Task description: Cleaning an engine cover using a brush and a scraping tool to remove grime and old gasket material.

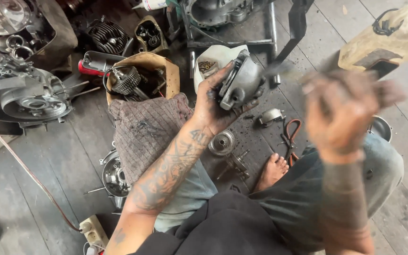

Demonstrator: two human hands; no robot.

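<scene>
Metal engine cover [240,81] is looking heavy, rigid, greasy; left hand [218,106] is gripping its rim firmly. Right hand [341,113] is blurring; cannot tell its state.

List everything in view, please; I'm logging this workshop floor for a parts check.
metal casing: 1, grey, gripped in left hand
cloth: 1, brown-grey checked, over left knee
cardboard box: 1, tan, holds a gear and parts, behind cloth
white bowl: 1, behind casing
engine cover: 1, silver, far left
cylinder head: 1, black finned, top
gear shaft: 1, grey, on floor by foot
pliers: 1, red-handled, on floor
power strip: 1, cream, bottom left
foot: 1, bare, on planks
left hand: greasy, holding casing
right hand: blurred, raised; grip unclear
</scene>
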